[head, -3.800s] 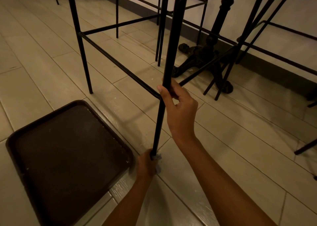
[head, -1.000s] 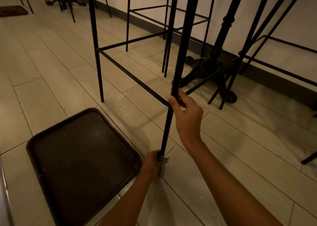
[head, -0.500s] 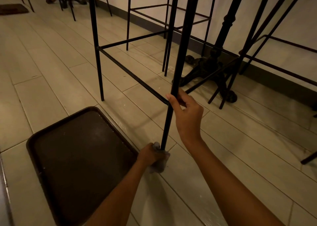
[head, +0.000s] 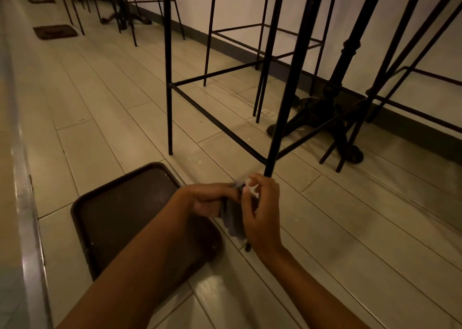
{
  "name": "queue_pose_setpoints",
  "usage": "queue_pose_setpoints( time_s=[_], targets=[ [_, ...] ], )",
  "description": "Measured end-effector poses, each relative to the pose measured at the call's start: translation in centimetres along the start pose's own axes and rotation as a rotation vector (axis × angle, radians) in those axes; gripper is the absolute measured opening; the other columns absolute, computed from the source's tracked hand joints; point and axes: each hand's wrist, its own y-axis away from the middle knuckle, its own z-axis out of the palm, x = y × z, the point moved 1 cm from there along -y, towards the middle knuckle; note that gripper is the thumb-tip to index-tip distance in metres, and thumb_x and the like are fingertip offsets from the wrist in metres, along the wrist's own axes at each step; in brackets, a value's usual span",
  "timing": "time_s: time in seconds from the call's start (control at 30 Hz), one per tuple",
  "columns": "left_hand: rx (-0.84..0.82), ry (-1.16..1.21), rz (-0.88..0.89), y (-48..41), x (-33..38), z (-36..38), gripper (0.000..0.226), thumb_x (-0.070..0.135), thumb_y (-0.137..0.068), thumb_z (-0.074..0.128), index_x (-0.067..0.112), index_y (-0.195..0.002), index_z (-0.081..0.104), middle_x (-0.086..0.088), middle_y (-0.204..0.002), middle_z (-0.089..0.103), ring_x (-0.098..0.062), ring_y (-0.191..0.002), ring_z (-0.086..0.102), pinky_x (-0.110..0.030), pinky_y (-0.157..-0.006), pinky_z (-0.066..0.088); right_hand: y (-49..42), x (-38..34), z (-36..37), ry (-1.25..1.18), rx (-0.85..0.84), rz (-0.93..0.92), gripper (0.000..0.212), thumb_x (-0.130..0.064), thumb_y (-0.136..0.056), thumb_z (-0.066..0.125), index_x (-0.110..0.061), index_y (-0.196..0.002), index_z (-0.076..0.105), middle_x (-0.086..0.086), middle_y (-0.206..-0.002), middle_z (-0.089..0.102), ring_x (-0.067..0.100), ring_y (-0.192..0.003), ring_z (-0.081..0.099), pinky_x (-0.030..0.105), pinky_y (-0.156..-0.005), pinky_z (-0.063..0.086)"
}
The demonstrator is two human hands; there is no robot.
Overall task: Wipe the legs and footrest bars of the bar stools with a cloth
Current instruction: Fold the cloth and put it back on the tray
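Observation:
The nearest bar stool's black front leg slants down to my hands and reappears at its foot on the floor. A thin footrest bar joins it just above my hands. My left hand grips a small grey cloth that hangs beside the lower leg. My right hand is in front of the leg, its fingertips pinching the cloth's upper edge. The stretch of leg behind both hands is hidden.
A dark brown tray lies on the tiled floor under my left forearm. A cast-iron table base stands behind the stool, with further stool frames along the wall. A metal-edged ledge runs down the left.
My right hand let go of the leg at the footrest joint and dropped to the cloth. My left hand rose with the cloth from the leg's foot. The camera tilted up.

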Motion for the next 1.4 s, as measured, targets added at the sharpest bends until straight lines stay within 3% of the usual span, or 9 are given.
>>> queue_pose_setpoints(
  time_s=[0.17,0.37,0.5,0.67,0.83,1.0,1.1,1.2,1.4],
  targets=[
    [0.055,0.091,0.090,3.1,1.5,-2.0,0.030,-0.001,-0.085,0.049,0.016,-0.109,0.052,-0.011,-0.109,0.066,-0.025,-0.103,0.063,-0.038,-0.088,0.052,0.3,-0.7,2.5,-0.075,-0.094,0.341,0.046,-0.033,-0.092,0.050,-0.023,-0.135,0.034,-0.011,-0.126,0.036,0.001,-0.118,0.038,0.019,-0.097,0.039],
    [0.220,0.029,0.118,6.1,1.9,-3.8,0.024,0.005,-0.095,0.043,0.017,-0.113,0.052,-0.007,-0.112,0.062,-0.021,-0.104,0.061,-0.032,-0.086,0.054,-0.7,-1.5,5.7,-0.825,-0.173,0.956,0.044,-0.031,-0.081,0.062,-0.014,-0.121,0.054,0.011,-0.119,0.062,0.028,-0.108,0.060,0.049,-0.096,0.047],
    [0.340,-0.014,0.107,8.5,1.6,-7.2,0.039,0.007,-0.090,0.054,0.012,-0.128,0.049,-0.011,-0.126,0.057,-0.024,-0.116,0.056,-0.030,-0.087,0.055,-1.1,-1.8,7.1,-0.787,-0.132,0.996,0.037,-0.017,-0.080,0.067,-0.002,-0.112,0.056,0.018,-0.109,0.065,0.033,-0.100,0.063,0.050,-0.092,0.049],
    [0.540,-0.092,0.068,10.9,0.8,-11.4,0.037,0.012,-0.084,0.064,0.008,-0.120,0.057,-0.013,-0.124,0.060,-0.023,-0.111,0.059,-0.030,-0.093,0.051,-1.5,-2.7,10.2,-0.622,-0.116,0.982,0.016,-0.022,-0.080,0.069,-0.010,-0.088,0.063,0.014,-0.098,0.068,0.029,-0.093,0.064,0.041,-0.080,0.054],
    [0.675,-0.081,0.111,11.6,-0.8,-13.6,0.024,0.025,-0.088,0.060,0.009,-0.106,0.061,-0.006,-0.098,0.068,-0.015,-0.088,0.064,-0.019,-0.069,0.056,-1.6,-2.6,13.6,-0.541,-0.122,0.961,0.023,-0.025,-0.081,0.067,-0.004,-0.090,0.064,0.011,-0.093,0.068,0.024,-0.087,0.064,0.030,-0.068,0.053],
    [0.666,0.074,0.119,11.4,-4.1,-17.2,0.034,0.028,-0.082,0.067,0.010,-0.110,0.064,-0.014,-0.115,0.066,-0.028,-0.109,0.062,-0.047,-0.101,0.045,-0.6,-1.0,16.3,-0.686,-0.269,1.017,0.026,-0.010,-0.081,0.065,-0.009,-0.106,0.059,0.014,-0.103,0.067,0.023,-0.089,0.066,0.032,-0.072,0.056],
    [0.626,0.057,0.100,11.3,-5.0,-18.9,0.016,0.009,-0.086,0.062,0.011,-0.101,0.064,-0.009,-0.100,0.069,-0.020,-0.092,0.066,-0.029,-0.077,0.058,0.2,0.8,18.0,-0.740,-0.259,1.057,0.032,0.001,-0.079,0.064,-0.012,-0.108,0.058,0.012,-0.106,0.066,0.024,-0.090,0.066,0.028,-0.065,0.056],
    [0.710,-0.046,0.120,10.8,-6.2,-21.0,0.036,-0.002,-0.082,0.062,0.011,-0.115,0.055,-0.005,-0.106,0.062,-0.011,-0.090,0.060,-0.017,-0.061,0.054,1.6,2.4,20.0,-0.721,-0.196,1.128,0.038,0.005,-0.079,0.062,-0.011,-0.112,0.056,0.014,-0.109,0.063,0.027,-0.095,0.064,0.033,-0.071,0.056],
    [0.884,-0.271,0.116,8.0,-10.5,-24.6,0.043,-0.003,-0.078,0.064,0.017,-0.115,0.053,-0.008,-0.126,0.055,-0.020,-0.116,0.052,-0.031,-0.093,0.047,3.7,5.5,24.3,-0.518,-0.188,1.186,0.045,0.006,-0.080,0.058,-0.011,-0.121,0.052,0.013,-0.114,0.060,0.025,-0.097,0.061,0.033,-0.074,0.056]
  ],
)
